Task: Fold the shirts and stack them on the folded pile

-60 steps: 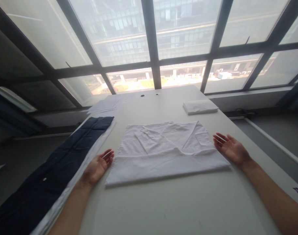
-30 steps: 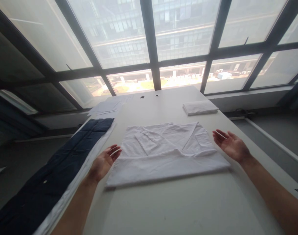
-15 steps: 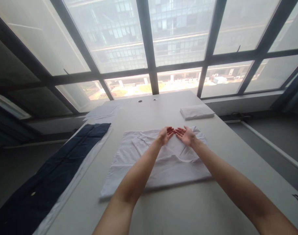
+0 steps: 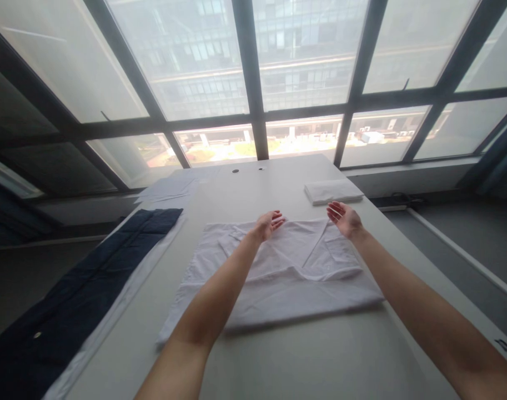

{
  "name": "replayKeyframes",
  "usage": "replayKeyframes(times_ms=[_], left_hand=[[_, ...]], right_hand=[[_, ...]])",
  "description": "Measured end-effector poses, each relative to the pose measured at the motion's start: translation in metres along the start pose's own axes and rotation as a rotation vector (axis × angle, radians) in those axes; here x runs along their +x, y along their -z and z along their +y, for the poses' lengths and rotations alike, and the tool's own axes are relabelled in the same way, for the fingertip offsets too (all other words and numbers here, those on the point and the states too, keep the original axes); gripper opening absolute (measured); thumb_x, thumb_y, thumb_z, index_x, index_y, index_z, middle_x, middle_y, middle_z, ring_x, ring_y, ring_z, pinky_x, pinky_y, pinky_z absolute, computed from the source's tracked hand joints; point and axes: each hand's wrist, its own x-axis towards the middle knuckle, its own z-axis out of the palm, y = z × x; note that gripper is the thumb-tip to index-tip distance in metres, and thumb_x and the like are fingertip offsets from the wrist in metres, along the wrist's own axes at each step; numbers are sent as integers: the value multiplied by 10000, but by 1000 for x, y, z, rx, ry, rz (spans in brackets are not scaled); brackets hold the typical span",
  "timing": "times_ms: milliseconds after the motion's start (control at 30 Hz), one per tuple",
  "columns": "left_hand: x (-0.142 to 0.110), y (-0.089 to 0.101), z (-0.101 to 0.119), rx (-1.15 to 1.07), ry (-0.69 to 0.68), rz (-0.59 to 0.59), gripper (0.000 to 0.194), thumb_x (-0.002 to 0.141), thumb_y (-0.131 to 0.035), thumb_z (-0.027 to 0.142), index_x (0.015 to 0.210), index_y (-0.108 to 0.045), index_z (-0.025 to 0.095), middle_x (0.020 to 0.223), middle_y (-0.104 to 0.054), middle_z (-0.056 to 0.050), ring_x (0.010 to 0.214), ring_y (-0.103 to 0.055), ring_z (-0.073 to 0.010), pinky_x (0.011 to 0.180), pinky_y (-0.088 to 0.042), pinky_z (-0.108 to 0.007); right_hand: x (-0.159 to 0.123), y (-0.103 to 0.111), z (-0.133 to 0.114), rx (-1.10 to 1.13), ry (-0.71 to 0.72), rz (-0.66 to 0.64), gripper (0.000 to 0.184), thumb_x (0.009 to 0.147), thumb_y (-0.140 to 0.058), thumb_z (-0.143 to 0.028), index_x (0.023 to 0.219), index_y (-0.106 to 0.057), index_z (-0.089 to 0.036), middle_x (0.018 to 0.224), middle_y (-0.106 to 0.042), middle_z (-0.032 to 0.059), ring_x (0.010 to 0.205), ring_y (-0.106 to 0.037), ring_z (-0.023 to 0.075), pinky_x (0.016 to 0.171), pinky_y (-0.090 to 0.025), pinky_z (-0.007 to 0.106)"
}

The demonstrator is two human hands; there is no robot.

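A white cloth garment (image 4: 286, 300) lies folded and wrinkled on the table, with a slanting edge on its top layer. Over its far edge is my left hand (image 4: 268, 224), fingers apart, palm turned inward, holding nothing. My right hand (image 4: 345, 219) sits at the far right corner of the garment, likewise open with spread fingers. Whether either hand touches the cloth, I cannot tell. Just beyond my right hand rests a neatly folded white cloth (image 4: 332, 191).
The white table (image 4: 274, 366) runs toward large windows (image 4: 211, 61). Along its left side lies a dark navy garment (image 4: 95, 278) over white fabric. Flat pale sheets (image 4: 167, 188) are at the far left. Two round holes show near the table's far end.
My hands have parted from close together over the garment's middle. The right hand moved to the right, the left slightly left. More of the garment's right side now shows.
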Motion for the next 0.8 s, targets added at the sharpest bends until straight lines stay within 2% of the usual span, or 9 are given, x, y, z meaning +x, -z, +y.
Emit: replayKeyframes(times_ms=[100,200,300,400,500,600,700,800], left_hand=[[1,48,24,223,-133,67,227,829,-645,177,1051,-692,162,1171,-707,-148,1015,-702,-225,925,-526,-348],[-6,113,42,487,-217,177,119,752,-706,182,869,-728,181,1125,-733,-117,1164,-628,-287,1033,-453,-366],[-20,175,46,723,-249,246,142,739,-729,211,880,-736,202,1157,-730,-122,1263,-560,-315,1108,-373,-401],[-34,216,38,915,-252,274,188,756,-731,235,940,-741,196,1185,-718,-152,1242,-574,-322,1094,-370,-423],[-39,234,29,1056,-270,294,215,767,-712,212,978,-750,209,1184,-710,-144,1202,-590,-295,1069,-379,-393],[-35,240,26,1152,-298,322,207,749,-703,180,939,-772,225,1096,-714,-125,1143,-602,-283,1036,-396,-367],[-31,243,30,1202,-332,333,139,744,-690,179,834,-784,228,979,-713,-111,1049,-629,-279,983,-429,-353],[-34,248,36,1210,-384,335,131,771,-672,216,830,-789,225,974,-719,-107,981,-644,-275,943,-451,-345]], right_hand=[[1,-3,-2,-228,115,-44,207,828,-606,-366,955,-677,-219,1047,-740,91,991,-688,247,909,-561,421],[7,-6,-1,-487,213,-114,176,757,-691,-311,882,-734,-194,973,-757,102,1005,-674,285,970,-510,445],[14,-10,2,-707,274,-206,118,724,-713,-236,830,-756,-209,978,-767,96,1047,-669,290,1042,-456,437],[20,-16,8,-877,305,-298,151,716,-704,-184,848,-769,-220,1017,-772,87,1069,-669,285,1049,-445,414],[23,-23,11,-1018,310,-380,175,730,-690,-176,877,-779,-207,941,-779,91,928,-702,268,935,-503,378],[24,-28,8,-1129,316,-442,190,738,-702,-200,907,-788,-203,859,-776,83,791,-703,239,798,-524,323],[21,-32,3,-1212,330,-486,144,727,-718,-211,851,-792,-224,818,-772,63,766,-698,226,723,-509,282],[18,-34,-3,-1264,364,-493,96,723,-703,-184,763,-777,-230,833,-767,60,784,-695,225,707,-498,272]])
